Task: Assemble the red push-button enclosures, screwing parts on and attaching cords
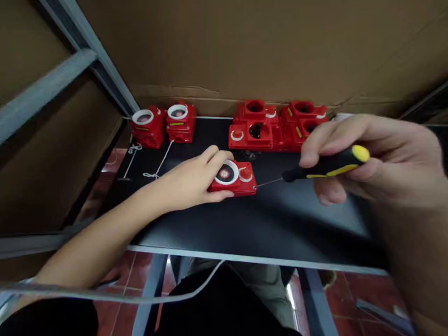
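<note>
In the head view, my left hand (199,179) holds a red box (240,189) between the front and back edges of the tabletop (210,228). My right hand (388,158) grips a screwdriver (322,167), tip at the box's corner. Red housings (241,143) line the back edge, their openings' contents too dark to tell.

yellow labels (177,123) | on red boxes (189,128) | too small to read
</note>
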The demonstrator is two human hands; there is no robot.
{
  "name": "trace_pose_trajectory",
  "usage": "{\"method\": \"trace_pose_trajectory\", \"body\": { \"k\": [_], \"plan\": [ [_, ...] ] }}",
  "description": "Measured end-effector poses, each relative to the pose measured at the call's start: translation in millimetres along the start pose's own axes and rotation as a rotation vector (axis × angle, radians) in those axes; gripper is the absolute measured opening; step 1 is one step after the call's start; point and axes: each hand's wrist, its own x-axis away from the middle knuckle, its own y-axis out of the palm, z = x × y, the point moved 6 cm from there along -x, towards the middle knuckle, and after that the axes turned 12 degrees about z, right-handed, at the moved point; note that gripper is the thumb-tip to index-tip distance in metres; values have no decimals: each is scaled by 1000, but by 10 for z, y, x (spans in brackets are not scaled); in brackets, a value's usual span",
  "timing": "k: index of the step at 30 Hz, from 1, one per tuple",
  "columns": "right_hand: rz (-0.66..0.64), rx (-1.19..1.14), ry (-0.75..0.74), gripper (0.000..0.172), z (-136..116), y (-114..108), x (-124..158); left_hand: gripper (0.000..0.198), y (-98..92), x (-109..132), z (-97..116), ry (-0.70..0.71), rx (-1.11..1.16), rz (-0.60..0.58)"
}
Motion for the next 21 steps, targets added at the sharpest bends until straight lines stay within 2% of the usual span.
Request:
{"method": "trace_pose_trajectory", "body": {
  "k": [5, 9, 11, 15, 21],
  "plan": [
    [71, -93, 12, 30, 71, 2, -66, 72, 26, -6, -6, -3, 11, 1],
    [132, -59, -38, 37, 56, 62, -16, 72, 37, -10, -2, 10, 14, 2],
    [106, -37, -75, 37, 26, 99, 18, 72, 35, -9, -1, 19, 15, 4],
    [-10, -46, -96, 23, 17, 115, 34, 70, 23, 0, -5, 39, 26, 18],
    [-92, -83, -50, 26, 5, 26, 13, 70, 25, 8, -17, 43, 32, 31]
  ]
}}
